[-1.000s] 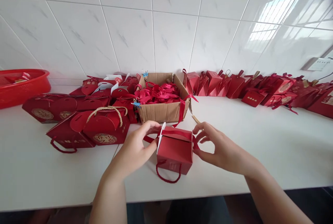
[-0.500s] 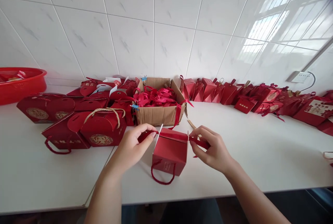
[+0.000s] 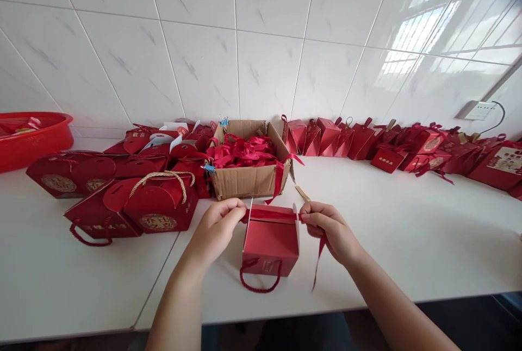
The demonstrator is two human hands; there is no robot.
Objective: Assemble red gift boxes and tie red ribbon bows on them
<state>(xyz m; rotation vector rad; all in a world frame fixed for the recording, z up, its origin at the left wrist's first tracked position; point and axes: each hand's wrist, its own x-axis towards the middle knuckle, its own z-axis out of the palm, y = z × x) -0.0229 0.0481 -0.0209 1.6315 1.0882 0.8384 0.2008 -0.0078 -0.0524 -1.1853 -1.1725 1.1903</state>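
Note:
A small red gift box with a twisted dark-red cord handle at its front stands upright on the white table. Across its top runs a red ribbon, passing between two raised side flaps. My left hand pinches the ribbon close to the left flap. On the other side, my right hand is closed on the ribbon just beyond the right flap, and a loose tail hangs below its fingers. Behind the box sits an open cardboard carton full of red ribbons.
Several red gift boxes with cord handles are grouped on the left, in front of a red plastic basin. More red boxes line the tiled wall to the right. A gold strip lies near the carton.
The ribbon's right tail has dropped and now hangs below my right hand, whose fingers have closed tighter. The box appears slightly further right in the view.

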